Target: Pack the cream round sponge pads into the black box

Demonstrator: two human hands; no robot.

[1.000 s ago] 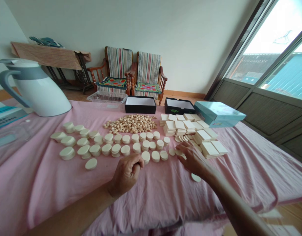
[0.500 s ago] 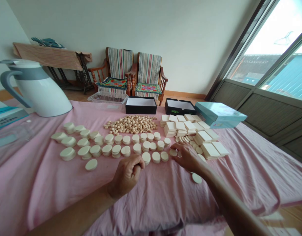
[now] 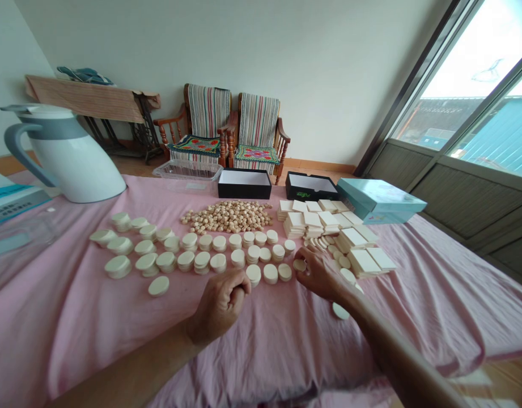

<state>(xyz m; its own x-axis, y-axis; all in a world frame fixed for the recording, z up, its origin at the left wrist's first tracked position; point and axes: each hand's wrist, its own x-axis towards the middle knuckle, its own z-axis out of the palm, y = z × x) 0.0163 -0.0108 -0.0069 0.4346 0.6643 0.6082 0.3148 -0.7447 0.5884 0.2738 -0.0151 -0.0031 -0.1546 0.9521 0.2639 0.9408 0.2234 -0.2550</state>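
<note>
My left hand (image 3: 221,303) is a closed fist resting on the cloth, in front of the rows of stacked discs. Whatever it may hold is hidden. To the right, my right hand (image 3: 319,275) has its thumb and fingers curled round the edges of a pale round wooden disc (image 3: 300,265) lying at the end of the front row. Close beside that disc is a short disc stack (image 3: 285,272). A taller stack (image 3: 253,274) stands just past my left fist. One loose disc (image 3: 340,310) lies under my right forearm, partly covered.
Pale square tiles (image 3: 364,262) are stacked at the right. Behind the discs lies a heap of small wooden pieces (image 3: 229,216). Open black boxes (image 3: 244,191), a light-blue box (image 3: 382,198) and a clear plastic tray (image 3: 186,170) line the far edge. A white jug (image 3: 76,161) stands left.
The fingers of my right hand have drawn in closer round the disc, and a second pale piece by the fingertips no longer shows. My left fist has stayed in place.
</note>
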